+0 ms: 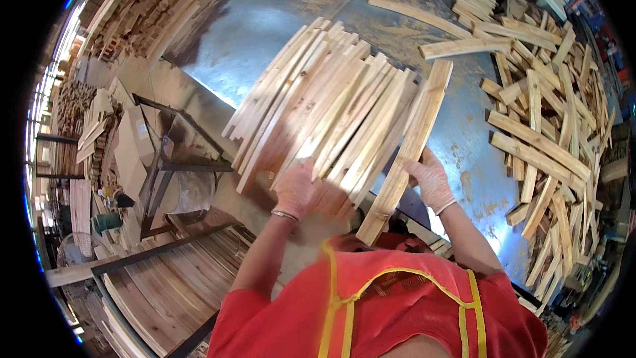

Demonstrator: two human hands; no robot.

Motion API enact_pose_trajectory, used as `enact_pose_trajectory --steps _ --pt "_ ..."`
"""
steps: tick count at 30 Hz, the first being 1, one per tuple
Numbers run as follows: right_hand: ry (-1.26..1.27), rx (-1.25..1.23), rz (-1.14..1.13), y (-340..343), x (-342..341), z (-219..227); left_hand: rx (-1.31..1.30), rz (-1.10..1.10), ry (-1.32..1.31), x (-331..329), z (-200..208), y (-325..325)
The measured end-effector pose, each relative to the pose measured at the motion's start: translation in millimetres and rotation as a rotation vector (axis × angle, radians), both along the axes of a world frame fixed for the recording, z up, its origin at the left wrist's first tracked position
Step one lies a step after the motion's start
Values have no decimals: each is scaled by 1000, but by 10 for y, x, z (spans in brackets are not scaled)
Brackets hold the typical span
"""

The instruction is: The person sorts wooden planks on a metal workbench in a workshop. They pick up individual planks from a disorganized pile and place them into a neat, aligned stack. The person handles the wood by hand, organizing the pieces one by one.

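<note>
A wide row of pale wooden slats [311, 99] lies side by side on the metal table [258, 13], their near ends uneven and toward me. My left hand [296, 189], in a light glove, is closed at the near ends of these slats; some of its fingers are blurred. At the row's right side, my right hand [432, 180], also gloved, grips a longer single slat [416, 136] by its right edge. That slat slants from my apron up to the far right, its near end close to my body.
A jumbled heap of wooden pieces [536, 119] covers the table's right side. A loose slat [417, 16] lies beyond the row. To the left stand a dark metal frame [159, 166] and a rack of boards [175, 288]. Stacked timber [136, 20] fills the far left.
</note>
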State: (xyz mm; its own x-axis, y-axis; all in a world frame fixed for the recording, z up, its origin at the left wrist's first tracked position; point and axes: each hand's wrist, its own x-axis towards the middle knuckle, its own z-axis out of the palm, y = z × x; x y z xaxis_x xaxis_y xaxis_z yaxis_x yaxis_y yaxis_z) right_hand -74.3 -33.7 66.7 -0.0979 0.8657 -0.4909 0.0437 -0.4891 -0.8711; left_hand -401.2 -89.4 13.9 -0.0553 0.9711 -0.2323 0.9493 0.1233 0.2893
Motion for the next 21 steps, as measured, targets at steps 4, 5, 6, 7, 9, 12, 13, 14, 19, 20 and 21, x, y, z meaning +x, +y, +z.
enact_pose_trajectory --steps 4,5,6,7,9,12,13,14,19,20,21 --pt "-60 73 23 627 -436 -63 67 156 -195 -136 199 -187" --pt "-5 95 10 686 -640 20 237 222 -362 -227 156 -247" --pt "-67 114 68 793 -826 0 252 263 -378 -364 143 -264" --pt "-128 124 112 902 -974 -90 257 292 -392 -450 338 -207" --pt "-272 103 168 1038 -1350 -160 376 270 -298 -698 609 -72" --pt "-281 48 205 1071 -1960 -412 554 196 -39 -1188 758 167" --pt "-160 -80 271 974 -2163 -127 527 242 72 -1401 697 215" --pt "-202 -52 228 978 -2303 -320 503 268 182 -1574 658 318" --pt "-226 34 183 1071 -2601 -812 485 238 108 -2283 264 697" --pt "-181 4 246 1023 -2586 -613 454 241 50 -2345 192 695" --pt "-135 -26 314 964 -2580 -380 345 291 -96 -2377 111 683"
